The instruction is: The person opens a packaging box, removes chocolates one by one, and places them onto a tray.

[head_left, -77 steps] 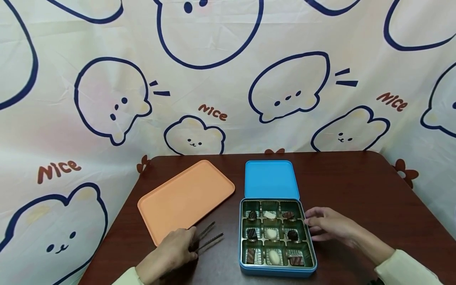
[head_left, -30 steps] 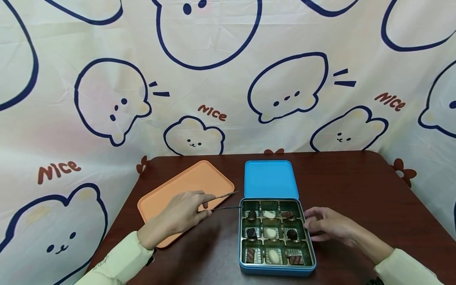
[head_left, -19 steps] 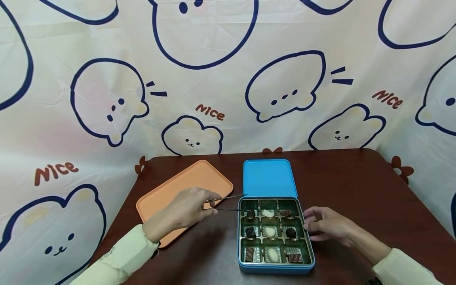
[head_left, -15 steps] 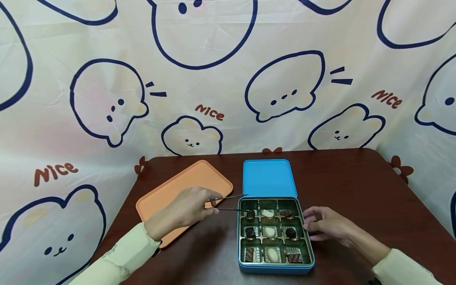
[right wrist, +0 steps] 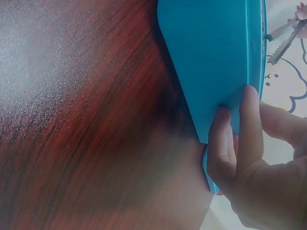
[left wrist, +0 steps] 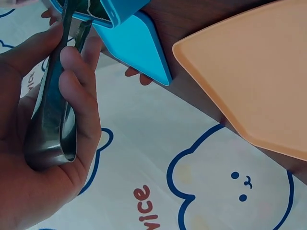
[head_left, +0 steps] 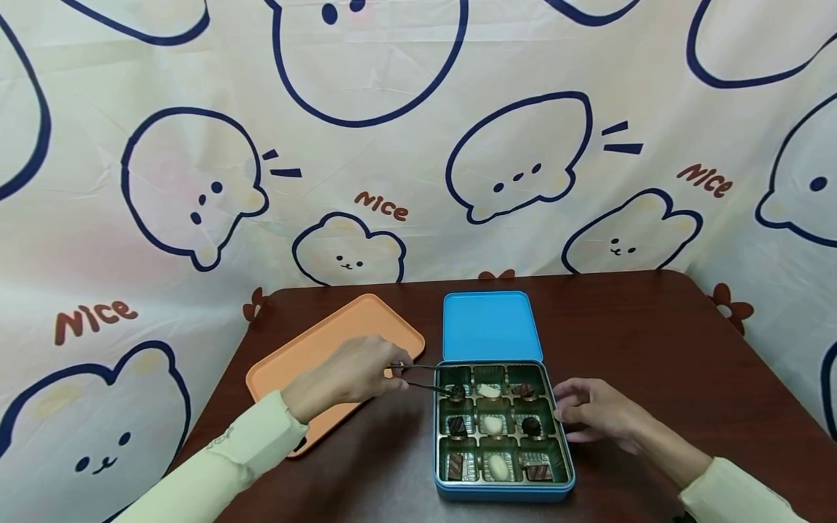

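Observation:
My left hand (head_left: 356,370) grips metal tongs (left wrist: 50,110), its fingers and thumb wrapped round both arms in the left wrist view. The tongs' tips reach into the back left compartment of a blue tin (head_left: 503,494), with one tip right at a dark round chocolate (head_left: 457,393). More chocolates, dark, white and striped, sit singly in the tin's gold compartments, among them a white oval one (head_left: 498,467). Against the tin's right side rest the fingertips of my right hand (head_left: 598,410); the right wrist view shows them on the blue wall (right wrist: 211,62).
The tin's blue lid (head_left: 490,325) lies opened out behind it. An orange tray (head_left: 301,356) stands left of the tin, partly beneath my left forearm in the head view. A patterned cloth (head_left: 418,160) hangs behind the brown table (head_left: 628,327).
My left hand, with the tongs, has come up from the table's front left and moved right to the tin, the tips now closer together at the back left chocolate. The right hand stays put.

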`<state>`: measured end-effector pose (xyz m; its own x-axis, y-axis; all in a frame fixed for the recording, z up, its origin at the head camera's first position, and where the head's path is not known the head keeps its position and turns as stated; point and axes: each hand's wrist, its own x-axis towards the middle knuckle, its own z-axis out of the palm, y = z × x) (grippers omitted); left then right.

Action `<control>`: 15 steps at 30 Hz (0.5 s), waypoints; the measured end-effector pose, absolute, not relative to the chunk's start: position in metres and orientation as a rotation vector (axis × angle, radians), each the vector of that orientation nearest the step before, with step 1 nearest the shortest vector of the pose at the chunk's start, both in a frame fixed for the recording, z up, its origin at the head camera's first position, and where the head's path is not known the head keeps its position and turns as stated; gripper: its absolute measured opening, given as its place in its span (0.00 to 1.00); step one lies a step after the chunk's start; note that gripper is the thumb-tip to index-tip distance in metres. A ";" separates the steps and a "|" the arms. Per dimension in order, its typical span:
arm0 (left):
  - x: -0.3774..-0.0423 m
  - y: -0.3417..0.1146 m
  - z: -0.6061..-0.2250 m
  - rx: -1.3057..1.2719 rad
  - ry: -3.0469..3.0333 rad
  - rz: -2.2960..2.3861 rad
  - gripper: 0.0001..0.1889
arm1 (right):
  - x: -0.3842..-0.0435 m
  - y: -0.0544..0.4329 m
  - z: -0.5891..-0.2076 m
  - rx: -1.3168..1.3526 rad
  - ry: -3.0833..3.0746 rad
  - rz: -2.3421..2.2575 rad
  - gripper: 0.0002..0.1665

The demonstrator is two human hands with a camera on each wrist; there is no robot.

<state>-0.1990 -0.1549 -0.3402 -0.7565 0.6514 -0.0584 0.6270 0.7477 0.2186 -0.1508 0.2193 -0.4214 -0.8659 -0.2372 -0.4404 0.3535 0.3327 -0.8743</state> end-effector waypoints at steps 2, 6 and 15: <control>-0.201 -0.152 -0.340 1.023 2.802 0.277 0.12 | -0.151 0.219 -0.422 0.111 2.109 -1.563 0.30; -0.206 -0.147 -0.339 1.009 2.797 0.237 0.12 | -0.151 0.219 -0.422 0.123 2.112 -1.561 0.30; -0.212 -0.137 -0.338 1.002 2.744 0.161 0.15 | -0.151 0.219 -0.420 0.093 2.104 -1.568 0.29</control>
<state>-0.2117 -0.1374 -0.3383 -0.7450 0.6467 -0.1637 0.6231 0.7622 0.1753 -0.1508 0.2191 -0.4202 -0.8675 -0.2413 -0.4349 0.3477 0.3310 -0.8772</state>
